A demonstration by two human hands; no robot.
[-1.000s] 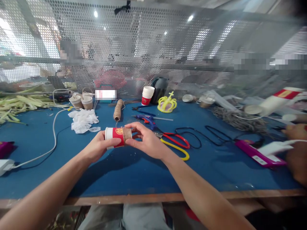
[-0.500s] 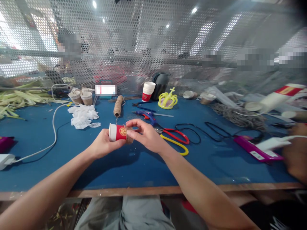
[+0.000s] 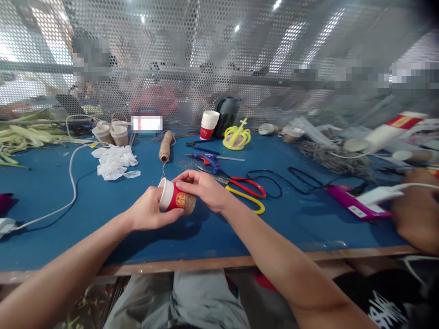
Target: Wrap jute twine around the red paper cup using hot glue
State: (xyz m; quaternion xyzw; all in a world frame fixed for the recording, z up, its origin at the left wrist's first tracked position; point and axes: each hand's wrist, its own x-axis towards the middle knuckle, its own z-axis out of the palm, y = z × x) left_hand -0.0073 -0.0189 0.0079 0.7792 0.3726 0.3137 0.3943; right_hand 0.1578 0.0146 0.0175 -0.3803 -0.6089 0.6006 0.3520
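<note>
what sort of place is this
Likely a craft workshop, judging by the glue gun and scissors lying on the blue table, and the twine roll beyond the hands.

A hot-glue gun (image 3: 211, 161), scissors (image 3: 234, 181) and a twine spool (image 3: 166, 147) are lying on a blue worktable (image 3: 308, 219), indicating a craft workshop.

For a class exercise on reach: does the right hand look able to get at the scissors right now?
Probably yes, if the right hand lets go of the cup: the scissors lie close by, and nothing seems to cover their handles.
</note>
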